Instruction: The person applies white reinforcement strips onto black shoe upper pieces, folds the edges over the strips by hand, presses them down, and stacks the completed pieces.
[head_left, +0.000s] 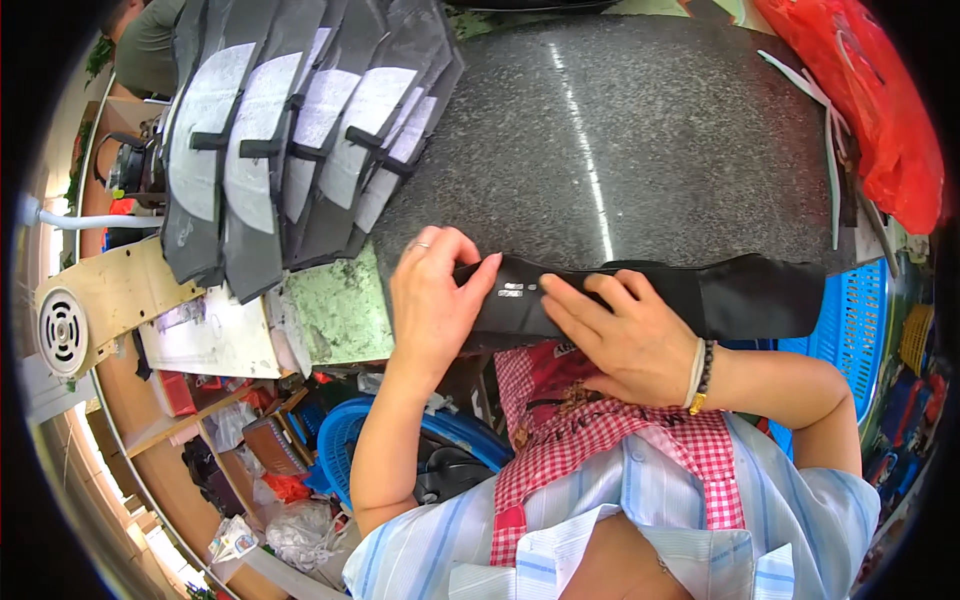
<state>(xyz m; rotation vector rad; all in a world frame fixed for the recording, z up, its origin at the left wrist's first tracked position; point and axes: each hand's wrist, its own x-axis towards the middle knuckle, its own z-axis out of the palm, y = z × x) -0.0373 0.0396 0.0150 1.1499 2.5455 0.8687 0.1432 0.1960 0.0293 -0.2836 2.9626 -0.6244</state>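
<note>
A long black fabric piece (760, 295) lies along the near edge of the dark speckled tabletop (700, 130), with a small pale printed mark near its left part. My left hand (432, 300), wearing a ring, pinches the left end of it between thumb and fingers. Across its middle rests my right hand (635, 345), index and middle fingers stretched flat beside the mark and the others slightly bent. The right thumb sits lower, toward my checked apron (570, 430). Some of the fabric is hidden beneath both hands.
Several dark grey panels (190, 245) with white patches and black tabs are piled at the far left. A red plastic bag (860, 110) and pale strips (832, 180) lie at the right. Blue baskets (855, 320) stand below the table. A cream machine part (120, 290) is left.
</note>
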